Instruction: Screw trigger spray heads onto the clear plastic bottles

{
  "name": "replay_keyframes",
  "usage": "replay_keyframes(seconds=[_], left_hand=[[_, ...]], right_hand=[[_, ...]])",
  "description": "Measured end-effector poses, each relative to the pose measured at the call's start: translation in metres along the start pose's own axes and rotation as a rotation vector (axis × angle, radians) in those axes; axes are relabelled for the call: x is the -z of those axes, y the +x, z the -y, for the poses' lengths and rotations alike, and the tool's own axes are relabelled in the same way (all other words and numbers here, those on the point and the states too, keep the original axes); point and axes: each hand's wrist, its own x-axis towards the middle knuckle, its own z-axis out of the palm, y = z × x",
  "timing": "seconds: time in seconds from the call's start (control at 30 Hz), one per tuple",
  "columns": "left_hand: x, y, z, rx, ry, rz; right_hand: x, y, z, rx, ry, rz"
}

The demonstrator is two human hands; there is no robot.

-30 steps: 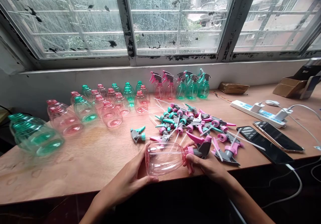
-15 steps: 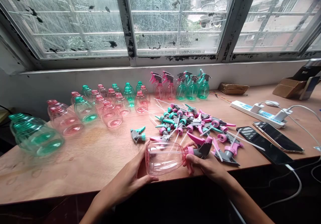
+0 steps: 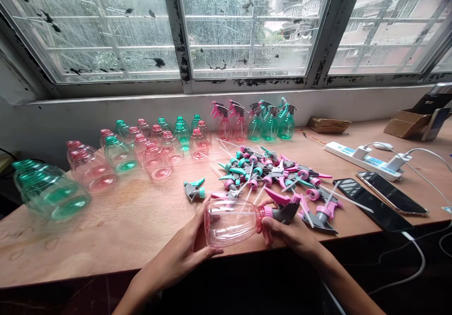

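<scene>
A clear pink spray bottle (image 3: 231,223) lies sideways between my hands above the table's front edge, its base to the left. My left hand (image 3: 196,237) is closed round the base end. At the neck, my right hand (image 3: 278,230) pinches the pink collar of the grey and pink trigger sprayer (image 3: 284,206), which sits on the bottle's mouth. Just behind lies a heap of loose trigger sprayers (image 3: 263,169) in pink, teal and grey, with white tubes. A single teal and grey sprayer (image 3: 194,189) rests left of the heap.
Open pink bottles (image 3: 157,162) and green bottles (image 3: 52,190) stand at the left. Several bottles with sprayers fitted (image 3: 270,124) line the wall. To the right are a white power strip (image 3: 363,159), two phones (image 3: 376,204), cables and a cardboard box (image 3: 406,122).
Both hands keep their hold on the pink bottle in nearly the same place. The trigger sprayer at its neck has shifted or turned very slightly.
</scene>
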Motion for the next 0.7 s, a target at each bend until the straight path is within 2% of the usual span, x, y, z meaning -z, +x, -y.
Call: replay_keyframes(seconds=[0.33, 0.7], left_hand=[[-0.0006, 0.0002, 0.0027, -0.013, 0.007, -0.005], [0.0000, 0.0008, 0.0013, -0.013, 0.009, -0.010]], right_hand=[[0.0046, -0.0037, -0.0080, 0.002, -0.042, -0.029], [0.0008, -0.0033, -0.0030, 0.007, -0.027, -0.062]])
